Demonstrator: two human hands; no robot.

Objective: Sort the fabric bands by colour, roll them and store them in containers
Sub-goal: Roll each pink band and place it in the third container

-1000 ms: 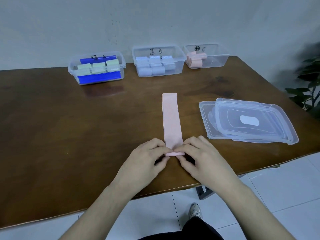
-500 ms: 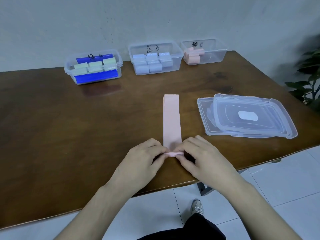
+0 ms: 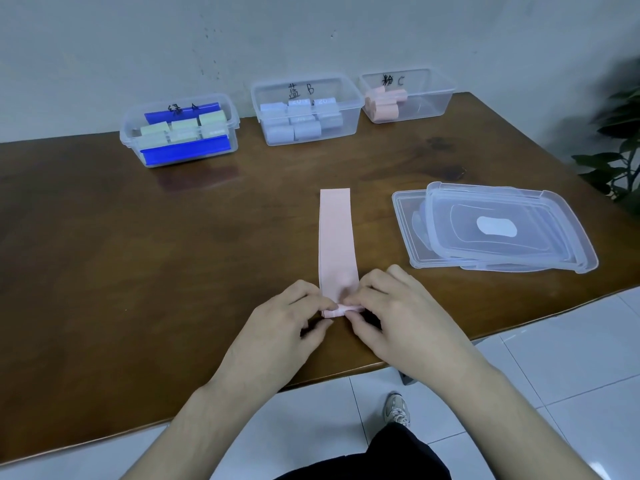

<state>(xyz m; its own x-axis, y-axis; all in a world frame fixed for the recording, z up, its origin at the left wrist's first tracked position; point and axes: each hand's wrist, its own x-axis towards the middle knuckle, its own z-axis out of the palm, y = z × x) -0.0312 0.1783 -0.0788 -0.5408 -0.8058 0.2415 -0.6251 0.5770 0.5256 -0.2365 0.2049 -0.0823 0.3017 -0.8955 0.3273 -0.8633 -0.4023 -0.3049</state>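
Observation:
A pink fabric band (image 3: pixel 336 237) lies flat on the brown table (image 3: pixel 138 254), running away from me. Its near end is curled into a small roll, which my left hand (image 3: pixel 287 327) and my right hand (image 3: pixel 394 313) pinch from either side. Three clear containers stand along the far edge: the left container (image 3: pixel 130 133) holds green rolls, the middle container (image 3: pixel 349 109) holds blue rolls, and the right container (image 3: pixel 436 98) holds pink rolls (image 3: pixel 382 105).
A stack of clear plastic lids (image 3: pixel 502 230) lies to the right of the band. Two blue strips sit in the left container. A leafy plant (image 3: pixel 620 150) stands off the table's right side. The table's front edge runs just under my wrists.
The rolled near end of the pink band has grown slightly under my fingers, and the flat part looks a little shorter. Both hands stay at the same spot.

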